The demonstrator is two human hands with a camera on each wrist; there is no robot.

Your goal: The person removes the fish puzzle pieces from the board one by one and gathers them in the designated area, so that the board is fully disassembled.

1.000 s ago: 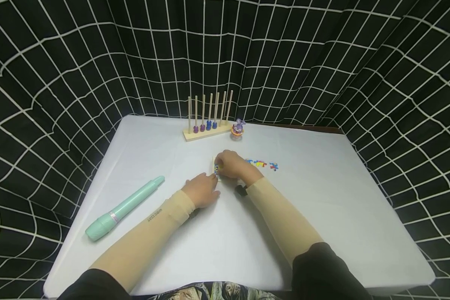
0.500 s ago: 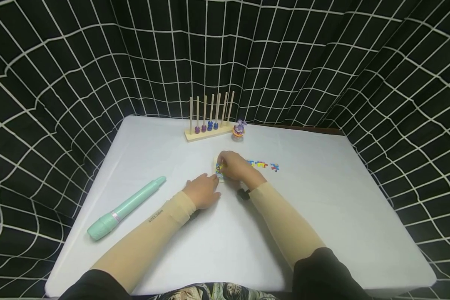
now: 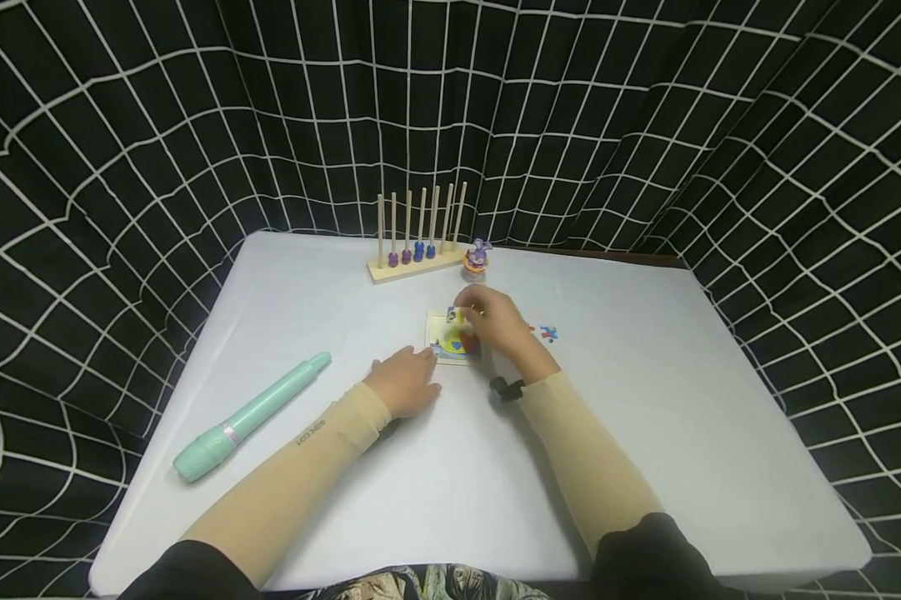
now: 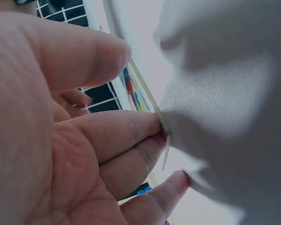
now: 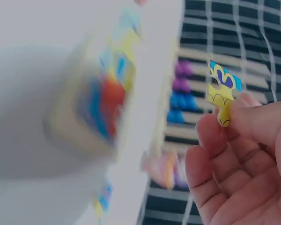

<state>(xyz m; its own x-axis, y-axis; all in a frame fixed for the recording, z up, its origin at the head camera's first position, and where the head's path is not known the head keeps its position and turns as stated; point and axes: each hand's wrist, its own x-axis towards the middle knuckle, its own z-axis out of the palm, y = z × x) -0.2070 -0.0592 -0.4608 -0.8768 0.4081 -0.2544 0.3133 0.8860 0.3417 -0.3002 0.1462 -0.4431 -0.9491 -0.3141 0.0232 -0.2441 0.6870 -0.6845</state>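
Observation:
A small puzzle board (image 3: 434, 330) with a pale wooden frame lies near the middle of the table, with a partly yellow and blue picture in it. My left hand (image 3: 403, 383) rests at its lower left corner; in the left wrist view the fingertips (image 4: 152, 123) touch the board's edge, fingers fairly straight. Above the board, my right hand (image 3: 493, 321) pinches a puzzle piece (image 5: 223, 93) between thumb and fingers. That piece is yellow with a blue and purple corner. My right hand partly covers the board's right side.
Loose puzzle pieces (image 3: 548, 332) lie right of the board. Behind stand a wooden peg counter (image 3: 412, 269) with purple and blue beads and a small purple figure (image 3: 477, 256). A mint-green microphone-shaped toy (image 3: 251, 414) lies at the left. Dark grid curtains (image 3: 570, 125) surround the table.
My right hand has moved from the board's left part up and to the right, lifting the puzzle piece. More of the board's picture now shows. The left hand has stayed in place.

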